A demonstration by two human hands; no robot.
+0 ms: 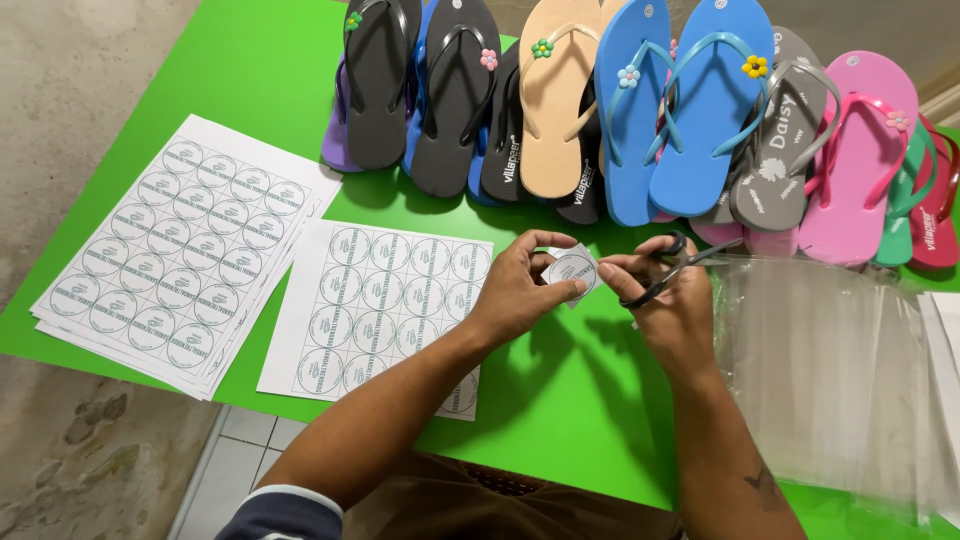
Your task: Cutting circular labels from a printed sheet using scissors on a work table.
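Two hands over green table. Left hand pinches small round paper label, fingers narrow, thumb on top. Right hand fingers closed through black scissors handles, blades at label edge. Label sheet just left, stack of sheets beyond, clear bags right. Flip-flops along far edge.

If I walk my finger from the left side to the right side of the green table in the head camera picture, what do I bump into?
Stack of sticker sheets → single sticker sheet → left hand → cut paper piece → scissors in the right hand → clear plastic bags.
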